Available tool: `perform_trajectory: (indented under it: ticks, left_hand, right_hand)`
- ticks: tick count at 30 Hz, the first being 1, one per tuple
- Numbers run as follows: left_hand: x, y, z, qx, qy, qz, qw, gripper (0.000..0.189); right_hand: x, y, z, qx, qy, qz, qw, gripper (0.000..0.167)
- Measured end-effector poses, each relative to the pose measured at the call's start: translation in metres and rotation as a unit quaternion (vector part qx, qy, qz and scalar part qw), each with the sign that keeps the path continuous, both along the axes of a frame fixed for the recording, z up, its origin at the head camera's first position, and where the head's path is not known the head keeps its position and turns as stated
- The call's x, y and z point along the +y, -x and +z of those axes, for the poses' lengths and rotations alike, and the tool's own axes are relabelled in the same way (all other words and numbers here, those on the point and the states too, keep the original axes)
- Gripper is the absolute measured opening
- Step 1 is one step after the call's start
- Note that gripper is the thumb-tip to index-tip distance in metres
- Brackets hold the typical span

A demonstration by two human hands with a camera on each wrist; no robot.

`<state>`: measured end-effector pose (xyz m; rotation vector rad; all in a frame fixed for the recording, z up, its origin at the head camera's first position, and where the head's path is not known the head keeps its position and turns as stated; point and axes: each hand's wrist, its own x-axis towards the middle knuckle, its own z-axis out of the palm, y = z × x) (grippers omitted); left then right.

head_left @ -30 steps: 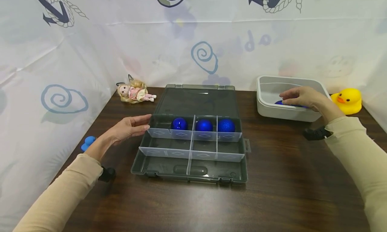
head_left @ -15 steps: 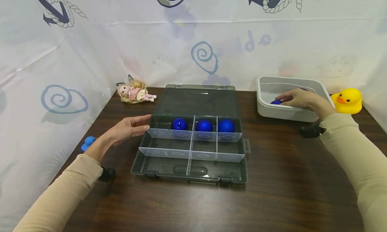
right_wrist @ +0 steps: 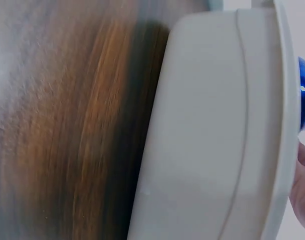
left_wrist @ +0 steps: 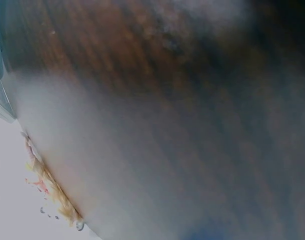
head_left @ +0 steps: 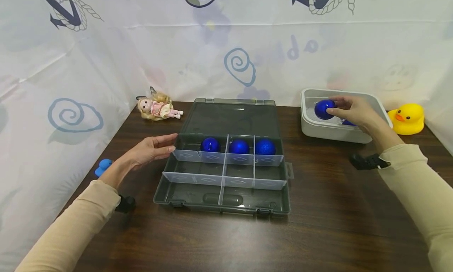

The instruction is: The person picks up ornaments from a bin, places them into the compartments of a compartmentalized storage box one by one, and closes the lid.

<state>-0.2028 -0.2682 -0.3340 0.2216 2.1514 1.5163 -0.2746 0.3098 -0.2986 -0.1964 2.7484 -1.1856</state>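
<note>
1. Clock directions start at the middle of the translucent grey plastic compartment case (head_left: 203,169), twelve pointing away from the person. The glossy dark-blue ball (head_left: 323,109) is at two o'clock, over the white rectangular plastic bin (head_left: 336,132).
2. The right hand (head_left: 355,110) pinches it, thumb and fingers on its three-o'clock side. The left hand (head_left: 150,150), at nine, has fingers extended to the case's edge; I cannot tell whether they touch.
3. The ball looks light, stiff and slick, possibly brittle; a gentle hold across its widest part should suit it.
4. In the way: the bin's six-o'clock rim and the case's upright clear dividers (head_left: 198,178). Three blue balls (head_left: 239,147) occupy the twelve-o'clock row.
5. Around, on the dark wooden counter (head_left: 322,209): a yellow toy duck (head_left: 407,119) at the bin's three o'clock, a blond doll in pink (head_left: 157,108) at ten, a small blue toy (head_left: 102,167) at nine.
</note>
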Motion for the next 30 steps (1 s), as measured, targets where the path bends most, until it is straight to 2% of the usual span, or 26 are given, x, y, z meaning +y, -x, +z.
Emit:
perform_trajectory:
  ticks: [5,8,17,23,30]
  left_hand:
    - [-0.001,0.000,0.000,-0.001,-0.002,0.001,1.0000,0.068]
    - [-0.002,0.000,-0.001,0.000,-0.003,0.002,1.0000,0.068]
    - [-0.004,0.001,-0.003,0.004,-0.001,0.001,1.0000,0.068]
    - [-0.004,0.001,-0.004,0.002,-0.004,0.000,1.0000,0.068]
    - [-0.003,0.001,-0.003,0.006,-0.012,-0.005,0.9999,0.067]
  right_hand:
    - [-0.005,-0.013,0.006,0.044,0.086,-0.050,0.9941,0.064]
    - [-0.013,-0.020,0.011,0.060,0.129,-0.044,0.9889,0.059]
    - [-0.080,-0.037,0.017,0.055,0.122,0.078,0.9880,0.053]
    - [-0.131,-0.044,0.009,0.048,0.156,0.170,0.9718,0.052]
    - [-0.181,-0.055,0.006,0.063,0.117,0.272,0.9531,0.047]
